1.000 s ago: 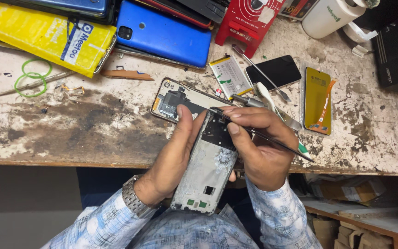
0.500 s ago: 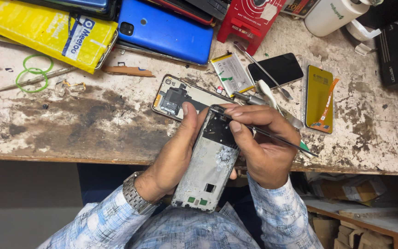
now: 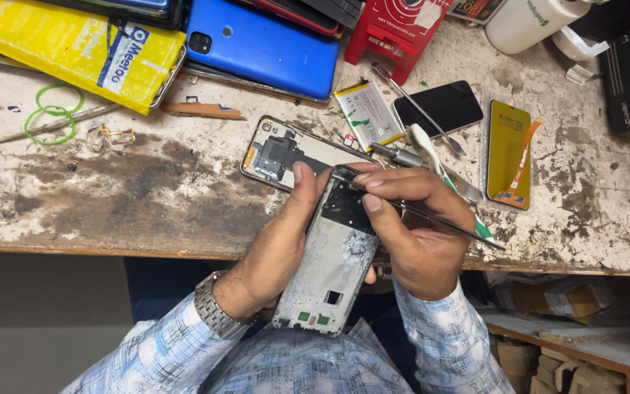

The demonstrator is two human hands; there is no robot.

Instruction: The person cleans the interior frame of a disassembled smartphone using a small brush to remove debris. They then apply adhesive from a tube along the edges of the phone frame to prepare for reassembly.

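Worn, paint-stained table (image 3: 111,197) spans the view beyond both hands. Far up-left of the hands: yellow padded package (image 3: 67,51), with a blue phone (image 3: 264,47) just right of it. Red box (image 3: 399,29) straight up from the hands. Opened phone back housing (image 3: 278,149) lies on the table just above the left thumb. Up-right of the right hand: battery (image 3: 368,113), dark phone screen (image 3: 446,106), yellow-backed display panel (image 3: 508,153). Left hand (image 3: 275,244) wrapped around the phone frame (image 3: 329,263), holding it off the table edge, thumb on its top corner. Right hand (image 3: 417,233) pinches a thin metal tool (image 3: 439,222), tip at the frame's upper end.
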